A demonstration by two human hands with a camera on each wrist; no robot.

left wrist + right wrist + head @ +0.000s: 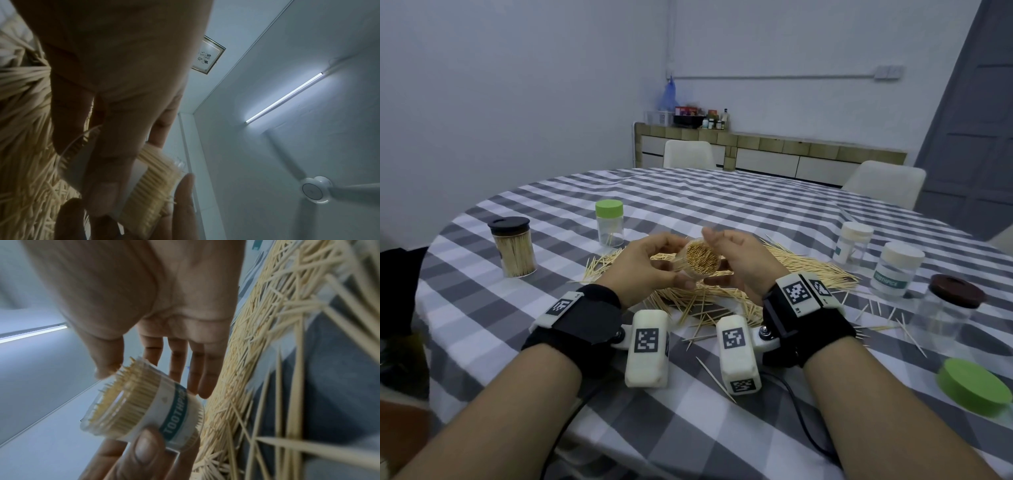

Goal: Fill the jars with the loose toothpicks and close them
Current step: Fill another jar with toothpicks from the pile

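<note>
a clear jar (702, 262) with a teal "toothpick" label (174, 415) is held tilted above the pile, lid off, packed full of upright toothpicks. loose toothpicks (726, 291) lie heaped on the checked cloth beneath it. a green lid (974, 385) lies flat at the near right.

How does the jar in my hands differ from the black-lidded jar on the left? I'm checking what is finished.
The held jar is open, tipped with its mouth toward the camera, gripped by the left hand; the black-lidded jar stands upright and capped on the table. The held jar has a TOOTHPICK label; no label shows on the other. Both are clear and packed with toothpicks.
</note>
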